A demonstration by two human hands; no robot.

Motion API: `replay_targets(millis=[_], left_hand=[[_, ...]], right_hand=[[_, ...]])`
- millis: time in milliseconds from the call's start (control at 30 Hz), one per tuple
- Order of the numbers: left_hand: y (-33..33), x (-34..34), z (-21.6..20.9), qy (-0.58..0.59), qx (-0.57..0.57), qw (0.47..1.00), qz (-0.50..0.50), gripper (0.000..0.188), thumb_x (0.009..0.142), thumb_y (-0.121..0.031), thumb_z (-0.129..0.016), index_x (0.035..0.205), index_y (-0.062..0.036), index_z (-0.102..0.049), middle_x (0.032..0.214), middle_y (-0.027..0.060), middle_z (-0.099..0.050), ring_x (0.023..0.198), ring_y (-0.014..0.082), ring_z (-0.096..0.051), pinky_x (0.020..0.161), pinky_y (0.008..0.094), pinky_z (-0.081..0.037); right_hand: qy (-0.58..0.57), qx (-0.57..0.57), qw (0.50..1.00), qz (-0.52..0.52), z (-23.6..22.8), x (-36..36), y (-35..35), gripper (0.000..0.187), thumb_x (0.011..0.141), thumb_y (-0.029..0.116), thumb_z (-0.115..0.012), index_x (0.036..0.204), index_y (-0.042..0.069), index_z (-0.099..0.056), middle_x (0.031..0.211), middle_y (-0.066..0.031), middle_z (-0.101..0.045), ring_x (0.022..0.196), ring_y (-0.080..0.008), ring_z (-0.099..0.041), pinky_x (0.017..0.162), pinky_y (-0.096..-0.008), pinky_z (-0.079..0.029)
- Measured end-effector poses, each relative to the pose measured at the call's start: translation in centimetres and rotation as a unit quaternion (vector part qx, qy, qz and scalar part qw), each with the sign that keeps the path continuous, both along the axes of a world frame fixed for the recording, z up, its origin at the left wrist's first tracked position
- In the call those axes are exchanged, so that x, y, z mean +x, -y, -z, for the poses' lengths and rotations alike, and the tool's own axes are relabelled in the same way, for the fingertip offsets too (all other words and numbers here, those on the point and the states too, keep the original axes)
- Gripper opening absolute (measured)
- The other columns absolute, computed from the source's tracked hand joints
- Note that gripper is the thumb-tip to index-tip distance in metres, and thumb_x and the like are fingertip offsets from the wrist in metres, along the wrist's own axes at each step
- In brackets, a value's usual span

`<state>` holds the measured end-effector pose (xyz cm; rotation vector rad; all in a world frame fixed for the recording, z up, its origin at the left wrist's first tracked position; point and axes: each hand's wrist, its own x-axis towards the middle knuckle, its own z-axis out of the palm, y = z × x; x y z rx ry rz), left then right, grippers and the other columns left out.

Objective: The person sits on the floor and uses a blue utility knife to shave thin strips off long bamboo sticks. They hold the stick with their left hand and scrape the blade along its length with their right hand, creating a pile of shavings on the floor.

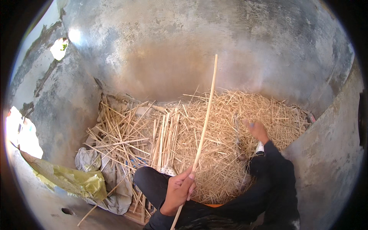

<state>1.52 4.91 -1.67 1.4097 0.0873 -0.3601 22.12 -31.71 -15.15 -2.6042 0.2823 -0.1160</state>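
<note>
A long, slender pale wooden strip (208, 111) slants upward across the middle of the view, its lower end passing down over my lap. My left hand (180, 190) is closed around it near the lower part, with the thumb along the strip. Over the shavings at the right, my right hand (259, 131) reaches forward with fingers extended and nothing visible in them; a small blue patch shows at a fingertip. Beside it lies a narrow, greyish curved tool (237, 132) with a brown rounded end, its exact kind unclear.
Pale shavings (214, 180) cover the floor around my legs. Several upright strips (165, 134) lean left of centre, with a loose stick pile (119, 130) beyond. A yellow sheet (76, 180) and grey sacking (115, 191) lie left. Concrete walls (172, 50) enclose the space.
</note>
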Motion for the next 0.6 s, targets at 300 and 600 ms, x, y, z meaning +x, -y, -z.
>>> replay_targets(millis=[300, 600], left_hand=[[1.1, 0.2, 0.3, 0.031, -0.027, 0.999, -0.010, 0.040, 0.100, -0.018, -0.049, 0.137, -0.0036, -0.046, 0.058, -0.0035, -0.042, 0.043, 0.0027, -0.034, 0.039, 0.0190, -0.029], [2.5, -1.4, -0.4, -0.081, -0.226, 0.971, 0.018, 0.037, 0.101, -0.021, -0.044, 0.129, 0.0031, -0.048, 0.052, -0.0064, -0.030, 0.038, 0.0036, -0.027, 0.045, 0.0210, -0.028]], right_hand=[[0.164, 0.082, 0.930, -0.319, -10.1, -12.2, -13.7, 0.067, 0.080, 0.070, -0.055, 0.056, 0.006, -0.057, 0.045, -0.0108, -0.048, 0.042, -0.0290, -0.051, 0.044, -0.0392, -0.040], [0.188, -0.016, 0.935, -0.302, -9.8, -11.7, -13.3, 0.070, 0.078, 0.075, -0.052, 0.057, 0.009, -0.063, 0.045, -0.0107, -0.053, 0.041, -0.0261, -0.057, 0.044, -0.0386, -0.045]])
